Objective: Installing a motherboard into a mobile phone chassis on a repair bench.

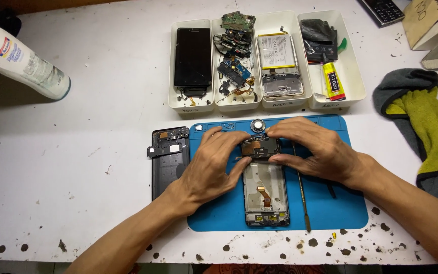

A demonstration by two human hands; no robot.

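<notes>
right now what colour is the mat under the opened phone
Blue: the mat under the opened phone shows plainly in the head view.

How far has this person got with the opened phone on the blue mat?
Done: the back cover lies off to the side, and the phone frame is open. In hand: the left hand and right hand both grip the circuit board at the frame's top. Left: the orange flex cable is exposed.

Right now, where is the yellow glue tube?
In the head view, the yellow glue tube lies in the rightmost white tray, upper right, beyond the blue mat.
</notes>
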